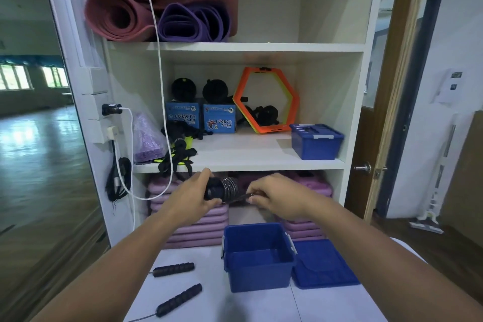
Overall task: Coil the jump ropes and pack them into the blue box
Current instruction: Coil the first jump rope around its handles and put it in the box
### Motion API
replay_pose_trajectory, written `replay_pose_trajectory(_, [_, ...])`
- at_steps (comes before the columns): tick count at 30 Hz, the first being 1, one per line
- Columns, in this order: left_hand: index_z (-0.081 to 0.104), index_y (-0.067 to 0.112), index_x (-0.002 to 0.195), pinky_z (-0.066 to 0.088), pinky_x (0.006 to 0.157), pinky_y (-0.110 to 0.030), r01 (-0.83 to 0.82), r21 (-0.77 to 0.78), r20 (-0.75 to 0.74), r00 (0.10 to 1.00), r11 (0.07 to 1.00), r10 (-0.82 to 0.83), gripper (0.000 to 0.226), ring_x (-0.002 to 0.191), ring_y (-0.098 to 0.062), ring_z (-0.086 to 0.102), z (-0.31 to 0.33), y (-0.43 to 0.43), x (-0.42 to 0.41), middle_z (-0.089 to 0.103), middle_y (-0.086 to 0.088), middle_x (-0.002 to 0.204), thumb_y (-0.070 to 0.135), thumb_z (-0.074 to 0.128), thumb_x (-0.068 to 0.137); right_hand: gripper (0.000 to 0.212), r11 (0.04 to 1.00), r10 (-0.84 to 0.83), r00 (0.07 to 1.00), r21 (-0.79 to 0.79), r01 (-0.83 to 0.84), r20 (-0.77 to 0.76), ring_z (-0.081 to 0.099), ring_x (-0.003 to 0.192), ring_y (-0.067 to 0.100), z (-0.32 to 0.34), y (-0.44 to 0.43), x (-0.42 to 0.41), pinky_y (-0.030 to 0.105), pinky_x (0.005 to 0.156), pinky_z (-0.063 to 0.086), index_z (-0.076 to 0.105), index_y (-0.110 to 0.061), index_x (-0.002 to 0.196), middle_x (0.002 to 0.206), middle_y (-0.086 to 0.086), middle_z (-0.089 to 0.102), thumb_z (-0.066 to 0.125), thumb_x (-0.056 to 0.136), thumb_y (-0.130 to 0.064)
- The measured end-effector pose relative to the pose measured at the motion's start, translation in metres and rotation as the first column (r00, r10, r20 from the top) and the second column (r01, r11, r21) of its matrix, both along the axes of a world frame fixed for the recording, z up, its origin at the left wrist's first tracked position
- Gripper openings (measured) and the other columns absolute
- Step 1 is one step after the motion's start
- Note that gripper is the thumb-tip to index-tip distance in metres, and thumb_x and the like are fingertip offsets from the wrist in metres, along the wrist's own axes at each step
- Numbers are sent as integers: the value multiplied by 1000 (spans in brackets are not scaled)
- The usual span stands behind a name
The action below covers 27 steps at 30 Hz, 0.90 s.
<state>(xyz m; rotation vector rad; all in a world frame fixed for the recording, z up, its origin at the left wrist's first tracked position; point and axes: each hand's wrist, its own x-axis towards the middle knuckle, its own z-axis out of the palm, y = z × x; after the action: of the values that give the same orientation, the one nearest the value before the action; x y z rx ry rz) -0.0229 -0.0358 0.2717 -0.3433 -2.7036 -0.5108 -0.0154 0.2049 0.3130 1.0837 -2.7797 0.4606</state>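
Note:
My left hand (192,197) grips the black handles of a jump rope (222,188), whose cord is wound round them in several turns. My right hand (274,197) pinches the free end of that cord just to the right of the handles. Both hands are raised in front of the shelf. Below them an open blue box (257,277) stands on the white table, and its inside looks empty. Its blue lid (324,264) lies flat to the right of it. A second jump rope lies on the table at the lower left, with two black ribbed handles (173,269) (180,299).
A white shelf unit (251,162) faces me. Its middle shelf holds a closed blue box (316,141), an orange hexagon ring (266,100), two blue cartons and black straps. Rolled mats lie above, pink step boards below. A white cable (159,86) hangs at left.

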Motion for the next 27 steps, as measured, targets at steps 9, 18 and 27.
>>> replay_pose_trajectory(9, [42, 35, 109, 49, 74, -35, 361, 118, 213, 901, 925, -379, 42, 79, -13, 58, 12, 12, 31, 61, 11, 90, 43, 74, 83, 15, 992, 6, 980, -125, -32, -200, 56, 88, 9, 21, 4, -18, 35, 81, 49, 70, -23, 101, 97, -11, 68, 57, 97, -31])
replay_pose_trajectory(18, [45, 31, 121, 53, 83, -36, 421, 391, 165, 843, 818, -513, 48, 92, -23, 63, 20, 9, 50, 64, 4, 98, 19, 76, 86, 25, 890, 56, 955, -449, 84, 290, 49, 67, 8, -10, 3, -17, 29, 66, 41, 62, -13, 85, 73, -3, 57, 57, 98, -34])
replay_pose_trajectory(27, [44, 25, 126, 53, 79, -26, 323, 692, 127, 826, 646, -549, 60, 87, -10, 62, 31, -1, 46, 60, -3, 109, -7, 72, 84, 46, 674, 198, 855, -700, 236, 479, 48, 79, 23, -31, -15, -12, 43, 78, 42, 48, -16, 82, 80, 3, 51, 55, 87, -61])
